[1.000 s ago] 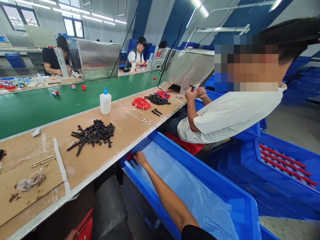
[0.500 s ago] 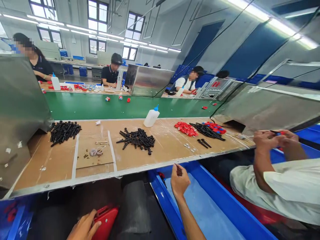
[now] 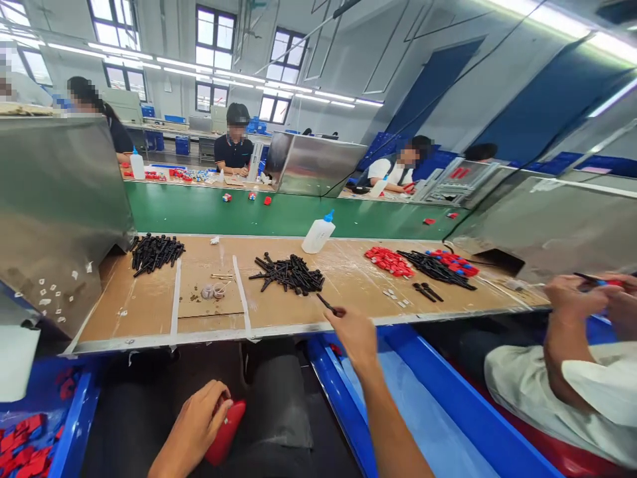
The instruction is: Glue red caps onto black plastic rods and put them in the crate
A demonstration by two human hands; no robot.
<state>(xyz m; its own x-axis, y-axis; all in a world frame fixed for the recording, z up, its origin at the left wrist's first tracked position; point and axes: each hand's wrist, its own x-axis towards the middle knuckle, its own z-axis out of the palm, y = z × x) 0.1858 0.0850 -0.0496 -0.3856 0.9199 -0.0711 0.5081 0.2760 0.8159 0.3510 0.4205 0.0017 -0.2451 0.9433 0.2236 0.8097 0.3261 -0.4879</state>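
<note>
My right hand (image 3: 354, 332) is over the front edge of the bench, closed on one end of a thin black plastic rod (image 3: 325, 303). The rod's free end points up and left, toward a pile of black rod-shaped parts (image 3: 291, 273). Low in the view, my left hand (image 3: 202, 415) is curled, thumb against fingers. Whatever those fingers may hold is hidden. A smooth red plastic piece (image 3: 226, 433), perhaps part of a stool, shows right beside it; I cannot tell whether they touch.
A white bottle with a blue tip (image 3: 318, 236) stands behind the pile. More black parts (image 3: 156, 253), red parts (image 3: 389, 261) and two black pieces (image 3: 428, 292) lie along the bench. Blue bins (image 3: 423, 398) are below. A co-worker's hands (image 3: 577, 295) work at right.
My right hand has moved up to the bench edge, and a black rod now shows in its fingers. My left hand has risen slightly and curled more. The view has turned left.
</note>
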